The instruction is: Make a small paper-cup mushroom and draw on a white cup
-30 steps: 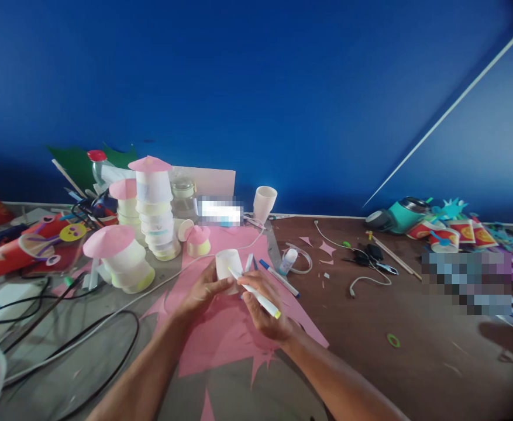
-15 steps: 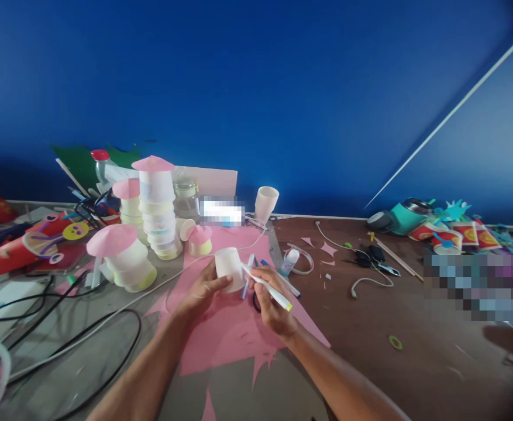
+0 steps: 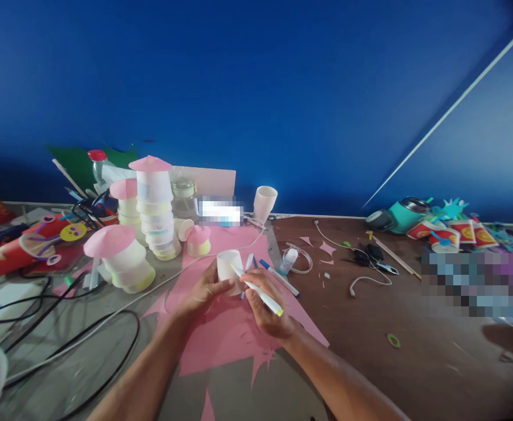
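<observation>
A white paper cup (image 3: 229, 264) is held in my left hand (image 3: 204, 292), whose thumb lies across its front. My right hand (image 3: 267, 301) grips a white marker with a yellow end (image 3: 265, 299), its tip against or very close to the cup's right side. Both hands are above a pink paper sheet (image 3: 221, 339) with a jagged, cut edge. Blue-capped white markers (image 3: 285, 280) lie just right of my right hand, beside a small white bottle (image 3: 288, 261). Part of the cup's lower side is hidden by my fingers.
Stacked white cups with pink cone tops (image 3: 154, 204) stand at the left, near black and white cables (image 3: 120, 362). A lone white cup (image 3: 265, 203) stands by the blue wall. At the right are pink scraps (image 3: 327, 248), a teal bottle (image 3: 405, 216) and red cups (image 3: 444, 240).
My right hand and the marker have shifted slightly left and down, bringing the tip across the cup's side. The cup sits a little lower. The view has moved slightly.
</observation>
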A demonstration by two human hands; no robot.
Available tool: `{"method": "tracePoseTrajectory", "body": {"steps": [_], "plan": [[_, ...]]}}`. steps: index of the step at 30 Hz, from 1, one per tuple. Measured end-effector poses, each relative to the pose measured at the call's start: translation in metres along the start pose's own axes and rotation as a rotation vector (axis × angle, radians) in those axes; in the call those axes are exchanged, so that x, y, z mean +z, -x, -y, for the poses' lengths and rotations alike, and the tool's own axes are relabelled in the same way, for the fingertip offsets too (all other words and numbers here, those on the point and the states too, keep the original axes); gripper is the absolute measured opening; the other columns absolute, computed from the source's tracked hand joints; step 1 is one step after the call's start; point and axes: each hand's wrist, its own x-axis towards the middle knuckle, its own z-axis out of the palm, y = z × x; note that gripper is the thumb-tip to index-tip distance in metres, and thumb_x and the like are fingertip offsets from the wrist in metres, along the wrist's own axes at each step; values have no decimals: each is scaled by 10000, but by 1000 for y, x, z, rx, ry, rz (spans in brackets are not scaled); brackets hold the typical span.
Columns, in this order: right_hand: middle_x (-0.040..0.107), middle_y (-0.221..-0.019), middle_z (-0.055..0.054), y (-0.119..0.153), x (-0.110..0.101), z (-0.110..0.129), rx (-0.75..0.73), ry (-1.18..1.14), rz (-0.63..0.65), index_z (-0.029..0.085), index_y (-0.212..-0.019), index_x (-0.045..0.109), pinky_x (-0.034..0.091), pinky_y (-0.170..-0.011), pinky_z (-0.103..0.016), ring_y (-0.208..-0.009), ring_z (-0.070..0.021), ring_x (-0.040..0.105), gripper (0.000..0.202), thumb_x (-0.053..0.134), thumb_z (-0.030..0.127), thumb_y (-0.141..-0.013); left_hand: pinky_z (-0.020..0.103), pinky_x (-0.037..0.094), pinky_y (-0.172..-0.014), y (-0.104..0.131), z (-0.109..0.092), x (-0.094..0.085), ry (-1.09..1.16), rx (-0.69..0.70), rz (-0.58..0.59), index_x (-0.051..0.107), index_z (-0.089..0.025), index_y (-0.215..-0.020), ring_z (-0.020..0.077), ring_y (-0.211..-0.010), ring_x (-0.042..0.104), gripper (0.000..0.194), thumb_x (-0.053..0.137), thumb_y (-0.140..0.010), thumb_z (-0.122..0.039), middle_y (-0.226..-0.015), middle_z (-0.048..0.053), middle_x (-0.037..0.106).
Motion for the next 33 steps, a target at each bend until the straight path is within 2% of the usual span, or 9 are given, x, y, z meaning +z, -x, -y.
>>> {"method": "tracePoseTrajectory", "body": {"steps": [5,12,18,23,27,29,33], "plan": [[734,-1035,-76,0,1,-2,42,-23,-42,259,-1192,649,608,-843,-376,-954,-220,706,226,496,256,-1025,358,502,-828,-1,3,-2,26,-6,21,657,-243,-1183,300,-977,654,513,803,-731,-436,-1100,41,732],[716,-972,-67,-3,-1,-3,110,-4,-82,263,-1138,652,598,-783,-374,-884,-217,690,224,455,327,-1052,343,503,-821,-2,6,-4,50,1,33,636,-203,-1229,311,-1022,649,570,815,-733,-419,-1133,73,717],[709,-990,-68,-3,-1,-1,53,-38,-74,253,-1155,632,597,-812,-372,-910,-209,686,199,468,278,-1044,347,509,-834,0,5,-3,64,7,47,648,-239,-1234,303,-1022,649,526,798,-754,-393,-1132,48,724],[714,-1029,-75,-4,-2,-1,29,5,-47,244,-1186,630,602,-828,-373,-946,-203,693,233,445,311,-1063,349,509,-833,-1,5,-3,68,3,51,654,-224,-1222,278,-972,648,543,817,-725,-371,-1064,38,722],[705,-928,-54,-4,-4,2,36,-5,-42,254,-1139,647,600,-807,-369,-904,-204,690,244,437,357,-1068,370,508,-851,-1,8,-5,80,-14,20,639,-197,-1246,302,-1024,642,582,816,-724,-385,-1142,69,713],[687,-876,-45,-2,-2,1,89,-27,-91,262,-1163,646,597,-797,-379,-846,-205,682,291,413,413,-1073,364,506,-851,0,8,-5,93,-12,24,640,-197,-1249,306,-1047,638,573,813,-735,-380,-1156,74,711],[699,-1024,-60,1,7,-4,221,-97,-214,296,-1360,559,610,-740,-373,-729,-173,682,407,347,502,-1080,338,501,-792,0,2,-2,116,7,39,672,-159,-1212,295,-981,659,553,824,-723,-369,-1104,95,732]]}}
